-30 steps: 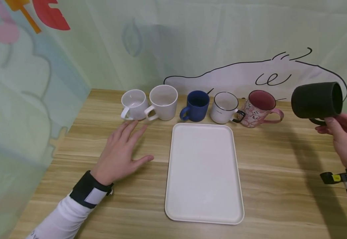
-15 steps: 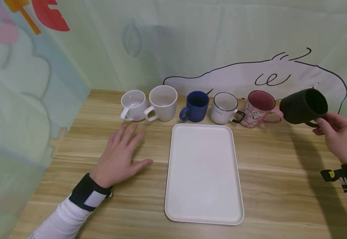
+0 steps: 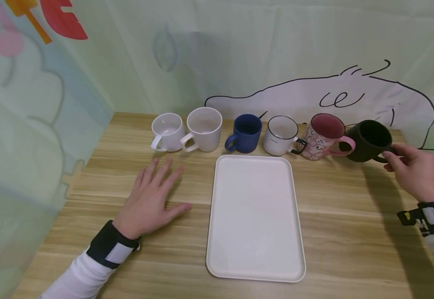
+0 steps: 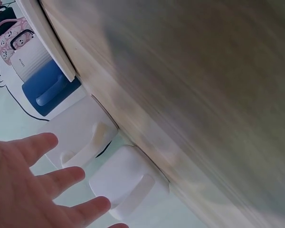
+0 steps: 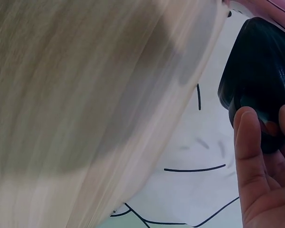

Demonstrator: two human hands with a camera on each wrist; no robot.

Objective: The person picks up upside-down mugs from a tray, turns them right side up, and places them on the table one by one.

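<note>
My right hand (image 3: 418, 172) pinches the handle of a black mug (image 3: 366, 147) at the right end of the mug row. The mug is close to upright, its mouth facing up, just right of a pink patterned mug (image 3: 315, 143). In the right wrist view the thumb and fingers lie about the black mug's handle (image 5: 240, 102); whether its base touches the table cannot be seen. My left hand (image 3: 149, 199) is spread, fingers apart, in front of a small white cup (image 3: 170, 135) and a larger white mug (image 3: 206, 133), holding nothing.
A blue mug (image 3: 248, 135) and a white black-rimmed mug (image 3: 278, 139) stand mid-row. In front of them a pale rectangular tray (image 3: 256, 216) lies on the wooden table (image 3: 344, 232). A printed cloth (image 3: 269, 50) hangs behind the row.
My right hand has brought the black mug down and left toward the pink mug, turning it from sideways to nearly upright. The left hand has barely moved.
</note>
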